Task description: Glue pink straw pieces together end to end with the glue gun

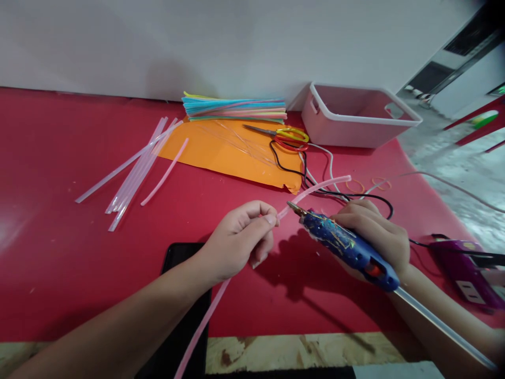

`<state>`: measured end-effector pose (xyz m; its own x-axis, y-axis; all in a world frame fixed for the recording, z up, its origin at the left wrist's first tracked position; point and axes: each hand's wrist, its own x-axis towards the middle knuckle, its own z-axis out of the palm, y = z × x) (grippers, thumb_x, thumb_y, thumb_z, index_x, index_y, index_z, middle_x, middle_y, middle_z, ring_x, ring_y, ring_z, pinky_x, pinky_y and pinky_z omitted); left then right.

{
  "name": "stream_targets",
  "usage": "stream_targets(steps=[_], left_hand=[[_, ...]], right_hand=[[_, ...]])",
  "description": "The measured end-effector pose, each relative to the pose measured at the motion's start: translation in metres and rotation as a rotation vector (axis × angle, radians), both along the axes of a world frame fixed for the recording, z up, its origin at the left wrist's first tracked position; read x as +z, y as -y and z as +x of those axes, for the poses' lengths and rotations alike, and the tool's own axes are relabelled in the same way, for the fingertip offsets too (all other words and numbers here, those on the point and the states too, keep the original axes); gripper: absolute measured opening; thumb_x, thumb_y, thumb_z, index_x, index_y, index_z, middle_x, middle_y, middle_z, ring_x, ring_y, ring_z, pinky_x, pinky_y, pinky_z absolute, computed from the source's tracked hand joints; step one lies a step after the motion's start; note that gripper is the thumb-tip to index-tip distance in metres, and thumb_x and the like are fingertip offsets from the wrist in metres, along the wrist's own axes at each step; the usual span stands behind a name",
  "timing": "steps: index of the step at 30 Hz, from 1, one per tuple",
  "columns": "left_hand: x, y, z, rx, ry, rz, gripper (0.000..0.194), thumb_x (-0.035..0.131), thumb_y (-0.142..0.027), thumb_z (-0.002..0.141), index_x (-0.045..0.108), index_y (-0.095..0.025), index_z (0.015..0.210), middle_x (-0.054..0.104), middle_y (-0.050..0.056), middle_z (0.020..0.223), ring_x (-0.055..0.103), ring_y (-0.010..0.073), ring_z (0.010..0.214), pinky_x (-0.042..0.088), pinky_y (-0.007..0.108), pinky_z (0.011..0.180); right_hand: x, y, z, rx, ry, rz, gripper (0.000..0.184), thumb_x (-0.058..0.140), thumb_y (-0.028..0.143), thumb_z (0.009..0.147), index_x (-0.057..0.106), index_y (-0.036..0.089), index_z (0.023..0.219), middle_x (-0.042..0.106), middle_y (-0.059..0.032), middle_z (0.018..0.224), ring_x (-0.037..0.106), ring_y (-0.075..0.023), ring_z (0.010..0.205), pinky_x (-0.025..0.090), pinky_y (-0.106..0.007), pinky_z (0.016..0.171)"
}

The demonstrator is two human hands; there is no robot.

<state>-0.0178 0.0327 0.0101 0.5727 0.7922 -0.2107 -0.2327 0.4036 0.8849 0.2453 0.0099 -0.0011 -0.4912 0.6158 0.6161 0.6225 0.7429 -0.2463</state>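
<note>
1. the relation that matters is at the nozzle (295, 208): it lies across the pink stem (324, 184) as seen from above, just beyond the left hand's fingertips, towards the surface's right edge.
2. the left hand (244, 237) has thumb and forefinger closed together on the pink stem, its other fingers curled in; it is the hand nearer that crossing.
3. the pink stem is held over the middle of the red surface (98, 273). its long axis slants from the near edge up towards the far right corner, bending flatter past the fingers.
4. the right hand (374, 237) is wrapped around the glue gun (343, 242), whose long axis runs against the stem's, its back end towards the near right corner. a glue stick (442, 326) pokes out behind.
5. whether the nozzle touches the stem or sits above it, i cannot tell; no fresh glue can be made out there.
6. the left hand covers part of the stem, so one length or two meeting pieces is unclear. its lower end is cut off by the frame.
7. the gun's trigger and most right fingertips are hidden behind its body.
8. the black slab (169, 342) at the near edge is partly covered by the left forearm; the purple block (461, 273) by the right edge is cut off.
</note>
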Motion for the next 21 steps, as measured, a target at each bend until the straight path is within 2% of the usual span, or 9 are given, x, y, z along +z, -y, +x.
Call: stream_targets(steps=[8, 13, 16, 21], left_hand=[[-0.0004, 0.0003, 0.0001, -0.002, 0.003, 0.008, 0.015, 0.052, -0.028, 0.096, 0.049, -0.021, 0.083, 0.048, -0.011, 0.043, 0.037, 0.0048, 0.035, 0.032, 0.015, 0.040], [-0.0002, 0.0003, 0.0006, 0.004, -0.022, 0.012, 0.015, 0.054, -0.030, 0.095, 0.049, -0.021, 0.083, 0.048, -0.011, 0.043, 0.038, 0.0056, 0.036, 0.033, 0.016, 0.040], [-0.0019, 0.0002, 0.0002, 0.013, -0.036, 0.024, 0.015, 0.053, -0.032, 0.098, 0.049, -0.021, 0.087, 0.049, -0.011, 0.045, 0.038, 0.0058, 0.036, 0.033, 0.017, 0.040], [-0.0035, -0.0009, -0.0001, 0.005, -0.050, 0.028, 0.016, 0.048, -0.033, 0.102, 0.050, -0.021, 0.093, 0.051, -0.011, 0.048, 0.040, 0.0058, 0.037, 0.032, 0.017, 0.041]], right_hand=[[-0.0048, 0.0014, 0.0042, -0.075, -0.010, -0.015, 0.022, 0.067, 0.013, 0.083, 0.063, 0.022, 0.103, 0.060, -0.0019, 0.075, 0.057, -0.0171, 0.066, 0.047, -0.037, 0.071], [-0.0035, 0.0023, 0.0070, -0.130, -0.002, 0.026, 0.026, 0.070, 0.022, 0.080, 0.063, 0.023, 0.105, 0.062, -0.0031, 0.077, 0.058, -0.0202, 0.067, 0.048, -0.036, 0.066], [-0.0017, 0.0028, 0.0055, -0.177, -0.021, 0.058, 0.027, 0.069, 0.022, 0.079, 0.061, 0.025, 0.105, 0.062, -0.0027, 0.076, 0.059, -0.0205, 0.068, 0.048, -0.035, 0.064], [-0.0021, 0.0009, -0.0001, -0.002, 0.002, 0.012, 0.024, 0.065, 0.017, 0.084, 0.060, 0.021, 0.107, 0.062, -0.0028, 0.075, 0.057, -0.0179, 0.066, 0.048, -0.037, 0.069]])
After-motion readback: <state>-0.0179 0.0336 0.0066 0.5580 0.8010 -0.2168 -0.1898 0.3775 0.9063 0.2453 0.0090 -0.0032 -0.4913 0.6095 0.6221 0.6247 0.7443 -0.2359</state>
